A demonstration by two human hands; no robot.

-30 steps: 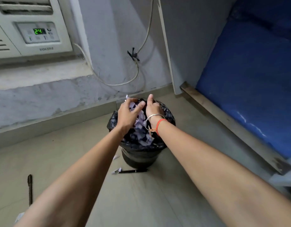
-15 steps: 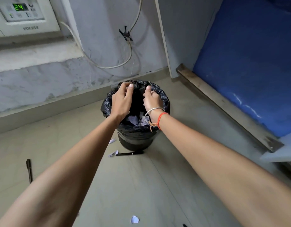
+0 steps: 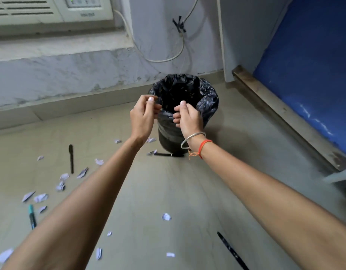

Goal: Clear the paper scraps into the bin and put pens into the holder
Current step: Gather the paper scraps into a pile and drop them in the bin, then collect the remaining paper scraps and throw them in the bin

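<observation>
A black bin (image 3: 208,103) lined with a black bag stands on the floor by the wall. My left hand (image 3: 142,116) and my right hand (image 3: 188,118) hover just in front of its near rim, fingers loosely curled and holding nothing. Several purple-white paper scraps (image 3: 40,197) lie on the floor to the left, and one scrap (image 3: 166,216) lies nearer the middle. A black pen (image 3: 71,158) lies left of the bin, another black pen (image 3: 168,154) at its base, a teal pen (image 3: 31,216) at far left, and a third black pen (image 3: 230,250) at bottom right. No pen holder is in view.
An air conditioner (image 3: 51,8) sits in the wall at top left above a ledge, with a white cable (image 3: 164,60) hanging beside it. A blue mattress (image 3: 308,75) on a wooden frame (image 3: 281,115) runs along the right.
Both hands have drawn back out of the bin toward me and released the scraps. The view has tilted down, showing more floor, scraps and pens.
</observation>
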